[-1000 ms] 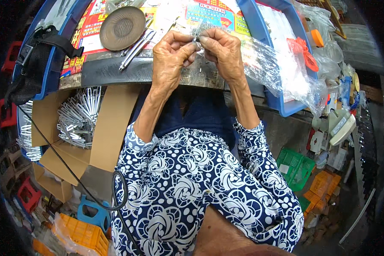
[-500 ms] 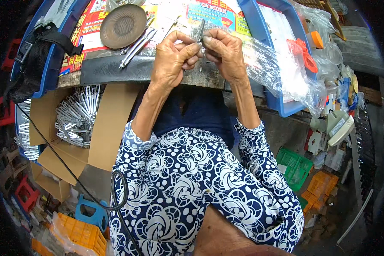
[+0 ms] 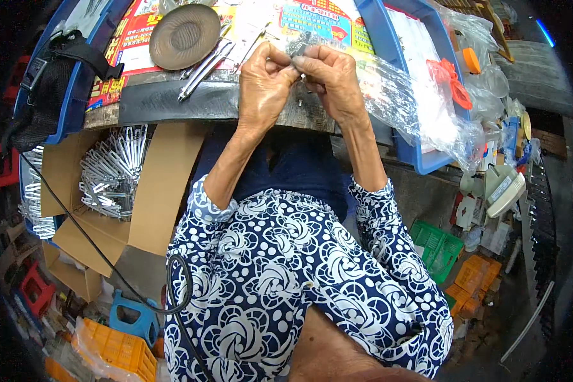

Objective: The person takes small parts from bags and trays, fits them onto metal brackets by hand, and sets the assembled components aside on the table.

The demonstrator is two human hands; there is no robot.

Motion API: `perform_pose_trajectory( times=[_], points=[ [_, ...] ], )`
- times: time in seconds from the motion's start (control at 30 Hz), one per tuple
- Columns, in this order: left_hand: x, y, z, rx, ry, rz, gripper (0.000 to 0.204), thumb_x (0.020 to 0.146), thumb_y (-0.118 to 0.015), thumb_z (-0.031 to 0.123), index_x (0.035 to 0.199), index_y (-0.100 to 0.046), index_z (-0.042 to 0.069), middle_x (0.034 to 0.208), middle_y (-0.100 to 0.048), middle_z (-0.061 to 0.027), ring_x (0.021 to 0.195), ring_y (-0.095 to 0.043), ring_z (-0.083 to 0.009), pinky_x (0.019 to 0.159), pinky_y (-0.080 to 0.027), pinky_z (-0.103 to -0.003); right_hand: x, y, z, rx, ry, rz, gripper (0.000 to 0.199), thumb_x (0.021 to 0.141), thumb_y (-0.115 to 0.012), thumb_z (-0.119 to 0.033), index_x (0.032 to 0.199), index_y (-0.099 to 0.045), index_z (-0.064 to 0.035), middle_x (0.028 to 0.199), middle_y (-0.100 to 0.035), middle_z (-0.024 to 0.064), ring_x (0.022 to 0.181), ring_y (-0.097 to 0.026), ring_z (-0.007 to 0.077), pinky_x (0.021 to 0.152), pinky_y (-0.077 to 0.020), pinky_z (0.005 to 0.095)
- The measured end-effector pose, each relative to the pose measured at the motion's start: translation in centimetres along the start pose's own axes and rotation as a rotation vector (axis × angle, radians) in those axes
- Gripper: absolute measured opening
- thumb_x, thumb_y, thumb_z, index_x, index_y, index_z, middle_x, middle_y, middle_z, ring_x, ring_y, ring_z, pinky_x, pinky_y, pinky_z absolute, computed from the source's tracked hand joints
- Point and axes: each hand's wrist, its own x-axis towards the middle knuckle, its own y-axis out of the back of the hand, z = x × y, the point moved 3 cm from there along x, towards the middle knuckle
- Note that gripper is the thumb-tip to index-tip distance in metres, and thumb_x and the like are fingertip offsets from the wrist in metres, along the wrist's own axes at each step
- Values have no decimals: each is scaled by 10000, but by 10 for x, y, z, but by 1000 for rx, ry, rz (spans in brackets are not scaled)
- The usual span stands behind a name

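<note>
Both hands, the left hand [image 3: 263, 83] and the right hand [image 3: 331, 79], pinch with closed fingertips one small metal piece [image 3: 297, 56] at the upper centre of the frame; its long axis is too small to tell.

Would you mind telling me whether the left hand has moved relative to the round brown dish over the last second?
No: the left hand stays just right of the round brown dish, over the bench edge, fingertips meeting the right hand on a small metal part.
</note>
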Motion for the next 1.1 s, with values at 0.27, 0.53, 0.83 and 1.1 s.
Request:
perform_pose_trajectory(
  times=[0.27,0.53,0.83,1.1],
  points=[
    [0,3,-2,103,-35,-11,159,704,-550,-57,757,-423,22,592,-480,-1,543,-447,-29,455,-367,-175,9,-3,3,-135,36,-33,91,719,-611,-88,720,-550,-20,580,-501,-18,442,-400,17,391,-274,139],
    [3,9,-14,-282,217,-195,190,712,-497,-59,870,-396,-33,681,-538,-109,509,-516,-114,442,-429,-207,15,1,5,-14,-79,-71,102,707,-589,-69,642,-539,-8,573,-521,18,435,-446,60,391,-337,172],
    [5,7,-11,-394,228,-270,388,759,-477,-45,1087,-270,-54,811,-533,-202,669,-592,-251,601,-532,-343,19,3,6,106,-118,-221,166,772,-525,-101,632,-460,-38,506,-376,-14,362,-298,44,343,-281,182],
    [3,6,-10,-388,223,-284,425,752,-479,-55,1110,-250,-35,793,-551,-205,657,-593,-263,597,-527,-339,22,15,14,179,-121,-195,164,794,-491,-128,665,-468,-30,576,-430,15,418,-340,44,375,-272,169]
  ],
)
